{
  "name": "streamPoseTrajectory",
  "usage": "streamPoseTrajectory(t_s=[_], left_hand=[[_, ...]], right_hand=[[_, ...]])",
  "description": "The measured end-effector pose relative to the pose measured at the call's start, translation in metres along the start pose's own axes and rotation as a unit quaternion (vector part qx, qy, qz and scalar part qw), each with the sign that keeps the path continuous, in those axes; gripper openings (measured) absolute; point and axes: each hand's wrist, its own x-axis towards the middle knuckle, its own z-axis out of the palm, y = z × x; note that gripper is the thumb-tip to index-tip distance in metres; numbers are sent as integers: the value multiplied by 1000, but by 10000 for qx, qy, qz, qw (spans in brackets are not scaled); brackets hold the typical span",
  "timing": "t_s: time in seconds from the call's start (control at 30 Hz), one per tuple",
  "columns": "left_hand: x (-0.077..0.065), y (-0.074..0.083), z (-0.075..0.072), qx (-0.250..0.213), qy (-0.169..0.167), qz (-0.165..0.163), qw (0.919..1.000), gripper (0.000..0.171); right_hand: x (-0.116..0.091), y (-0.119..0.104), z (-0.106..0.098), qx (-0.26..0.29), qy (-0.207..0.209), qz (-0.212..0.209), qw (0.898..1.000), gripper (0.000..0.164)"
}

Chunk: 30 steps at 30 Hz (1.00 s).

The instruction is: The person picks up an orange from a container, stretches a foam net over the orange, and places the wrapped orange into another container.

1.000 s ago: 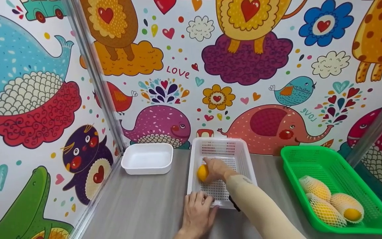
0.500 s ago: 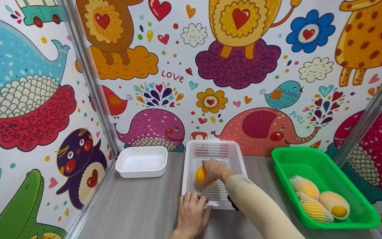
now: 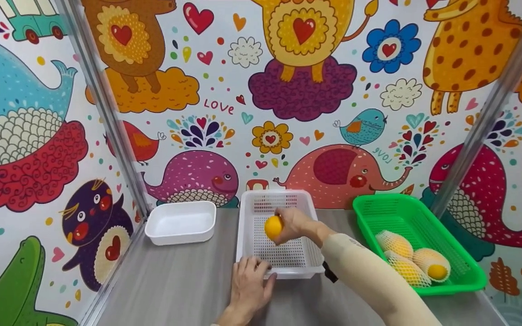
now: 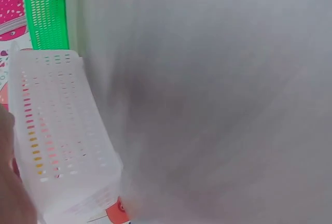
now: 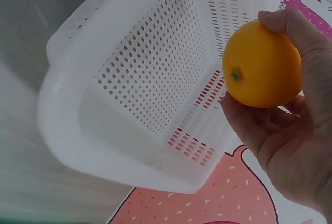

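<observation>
My right hand point(image 3: 293, 225) grips an orange point(image 3: 273, 227) over the white perforated basket point(image 3: 297, 272). In the right wrist view the orange point(image 5: 259, 60) shows its small green stem end, with thumb on one side and fingers curled under the other. Behind it are the perforated floor and walls of the basket point(image 5: 155, 63). My left hand point(image 3: 249, 283) holds the basket's near left corner, fingers over the rim and thumb along the outer front. Only a blurred bit of that hand point(image 4: 15, 193) enters the left wrist view, beside the basket wall point(image 4: 67, 120).
A shallow white tub point(image 3: 181, 236) stands on the grey table point(image 3: 166, 280) to the left. On the right, a green basket point(image 3: 474, 280) holds three yellow fruits point(image 3: 408, 267) in foam nets. Cartoon-printed walls point(image 3: 215, 122) enclose the back and sides.
My right hand has raised the orange from low in the white basket, and more of the fruit now shows. The left hand keeps its hold on the rim. The head view has turned rightward.
</observation>
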Motion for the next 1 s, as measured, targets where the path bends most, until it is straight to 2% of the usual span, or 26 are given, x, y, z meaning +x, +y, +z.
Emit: streamPoseTrajectory(t_s=[0.27,0.43,0.57,0.73,0.8,0.87,0.93,1.0], left_hand=[[4,-2,-9,-356,-123,-291,9989,18],[5,0,-16,-748,-122,-501,9959,20],[8,5,-23,-1145,-201,-750,9904,23],[8,14,-33,-1689,-457,-1014,9793,29],[8,18,-38,-1942,-657,-1132,9722,35],[8,21,-42,-2303,-894,-1300,9603,42],[7,24,-46,-2727,-1151,-1510,9432,49],[5,26,-48,-3173,-1362,-1727,9225,54]], right_hand=[[-23,1,-5,222,439,-617,9969,72],[-43,2,-1,668,606,-851,9923,71],[-64,4,5,1218,602,-901,9866,72],[-92,6,16,1860,539,-1018,9758,73],[-101,6,20,2024,535,-1082,9718,73],[-109,5,24,2175,539,-1144,9678,72],[-117,4,28,2314,537,-1169,9643,71],[-124,4,32,2406,553,-1217,9614,70]])
